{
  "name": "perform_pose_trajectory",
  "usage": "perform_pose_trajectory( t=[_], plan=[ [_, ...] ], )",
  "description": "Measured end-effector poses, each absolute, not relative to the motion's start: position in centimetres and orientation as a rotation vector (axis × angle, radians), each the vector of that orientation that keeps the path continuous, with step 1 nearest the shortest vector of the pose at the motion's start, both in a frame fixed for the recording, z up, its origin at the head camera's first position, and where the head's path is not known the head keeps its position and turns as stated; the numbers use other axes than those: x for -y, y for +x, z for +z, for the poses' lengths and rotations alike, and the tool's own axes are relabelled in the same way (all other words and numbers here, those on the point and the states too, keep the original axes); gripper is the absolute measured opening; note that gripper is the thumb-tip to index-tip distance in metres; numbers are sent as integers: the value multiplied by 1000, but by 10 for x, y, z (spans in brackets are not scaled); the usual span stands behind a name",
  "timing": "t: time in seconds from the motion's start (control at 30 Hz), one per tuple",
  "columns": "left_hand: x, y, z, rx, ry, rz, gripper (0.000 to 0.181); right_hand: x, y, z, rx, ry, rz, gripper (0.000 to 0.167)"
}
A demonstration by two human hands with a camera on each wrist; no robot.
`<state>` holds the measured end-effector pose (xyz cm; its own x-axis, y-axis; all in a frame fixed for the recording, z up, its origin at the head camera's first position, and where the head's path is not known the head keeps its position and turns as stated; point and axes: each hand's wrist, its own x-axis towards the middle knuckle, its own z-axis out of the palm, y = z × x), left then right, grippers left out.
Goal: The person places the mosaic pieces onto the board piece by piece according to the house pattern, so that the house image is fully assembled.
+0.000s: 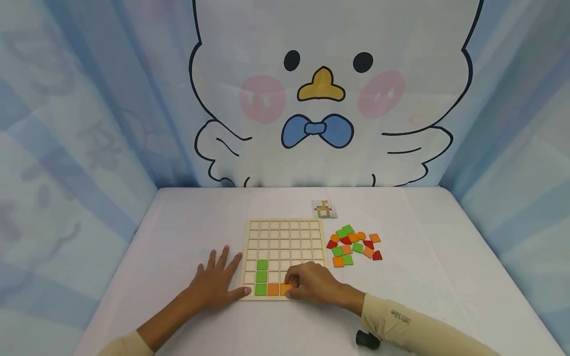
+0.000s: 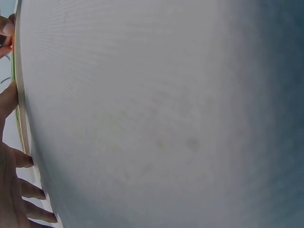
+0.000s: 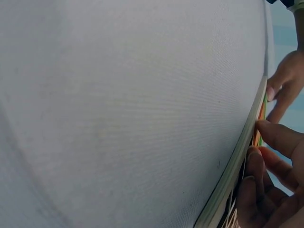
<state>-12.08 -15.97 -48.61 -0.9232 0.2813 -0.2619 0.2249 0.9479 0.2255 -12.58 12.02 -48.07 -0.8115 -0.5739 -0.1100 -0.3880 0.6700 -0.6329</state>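
Observation:
A wooden grid board (image 1: pixel 283 244) lies on the table. Near its left side, three green square tiles (image 1: pixel 261 276) form a column, and an orange square tile (image 1: pixel 273 289) sits beside the lowest one. My right hand (image 1: pixel 315 284) pinches another orange tile (image 1: pixel 284 287) between thumb and forefinger in the bottom row, partly hiding it. With fingers spread, my left hand (image 1: pixel 218 284) rests at the board's left side, its thumb on the lower left corner. In the right wrist view, the right hand (image 3: pixel 280 175) is at the board's edge.
Right of the board lies a loose pile of green, orange and red pieces (image 1: pixel 357 247), some square, some round or petal-shaped. A small picture card (image 1: pixel 324 209) lies behind the board. A black object (image 1: pixel 367 339) sits beside the right sleeve. Printed curtains surround the white table (image 1: pixel 191 217).

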Motion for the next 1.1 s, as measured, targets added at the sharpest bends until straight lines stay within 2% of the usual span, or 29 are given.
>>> perform_pose_trajectory(
  t=[0.43, 0.7, 1.1],
  plan=[
    [160, -122, -488, -2791, 370, 268, 99, -122, -128, -478, -2563, -807, -865, 17],
    [161, -122, -487, -2810, 372, 256, 99, -129, -132, -480, -2480, -827, -896, 25],
    [162, -121, -490, -2815, 370, 264, 100, -168, -141, -475, -2455, -850, -940, 28]
  ],
)
